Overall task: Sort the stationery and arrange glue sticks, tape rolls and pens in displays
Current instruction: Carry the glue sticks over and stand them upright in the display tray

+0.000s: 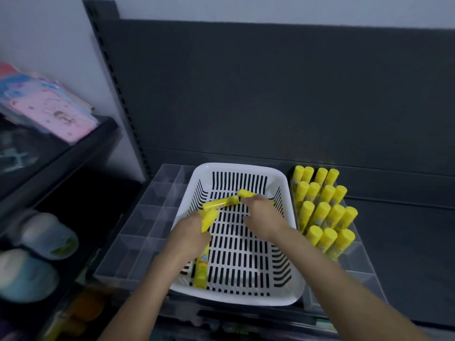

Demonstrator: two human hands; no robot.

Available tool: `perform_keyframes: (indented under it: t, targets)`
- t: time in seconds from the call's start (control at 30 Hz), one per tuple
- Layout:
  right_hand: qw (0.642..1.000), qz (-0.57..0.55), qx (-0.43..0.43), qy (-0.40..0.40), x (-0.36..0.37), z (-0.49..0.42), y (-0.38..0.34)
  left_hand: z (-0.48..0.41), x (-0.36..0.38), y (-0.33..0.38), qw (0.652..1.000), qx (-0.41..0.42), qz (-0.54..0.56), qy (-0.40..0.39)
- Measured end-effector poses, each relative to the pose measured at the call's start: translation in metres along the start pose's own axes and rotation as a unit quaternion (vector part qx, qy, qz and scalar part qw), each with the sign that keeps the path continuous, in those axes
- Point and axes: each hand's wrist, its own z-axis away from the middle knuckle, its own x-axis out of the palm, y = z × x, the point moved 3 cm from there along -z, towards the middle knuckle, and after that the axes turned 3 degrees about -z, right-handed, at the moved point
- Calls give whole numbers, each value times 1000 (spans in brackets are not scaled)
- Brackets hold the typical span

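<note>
Over the white basket [293, 299], left hand [190, 232] fingers gripped a glue stick [208, 219]. Right hand [263, 215] fingers pinched a second stick [246, 193] at 12 o'clock

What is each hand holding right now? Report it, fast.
Left hand: closed round a yellow glue stick.
Right hand: fingers on the far glue stick in the white basket; grip cannot be told.

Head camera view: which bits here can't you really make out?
All in the head view:
- Right hand: its back hides whether the fingers grip the far glue stick.
- Left hand: covers most of the held glue stick.
- Labelled glue stick: print blurred, too small to read.
- Pink packet, left shelf: blurred.
</note>
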Motion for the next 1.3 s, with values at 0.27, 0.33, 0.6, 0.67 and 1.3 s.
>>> perform_keyframes:
  t: [0.27,0.33,0.6,0.67,1.3]
  targets:
    - [992,89,79,-47,15,-54,14,0,26,-3,984,-28,-92,-153]
    - [990,111,76,-32,16,-58,13,-2,29,-2,983,-29,-89,-160]
    - [964,-217,152,33,0,-61,13,-12,23,-4,995,-3,63,-84]
    - [923,-350,157,25,-10,-50,5,-14,20,2,972,-7,223,-69]
    - [812,-431,188,345,-83,156,79,19,47,121,868,66,470,-145]
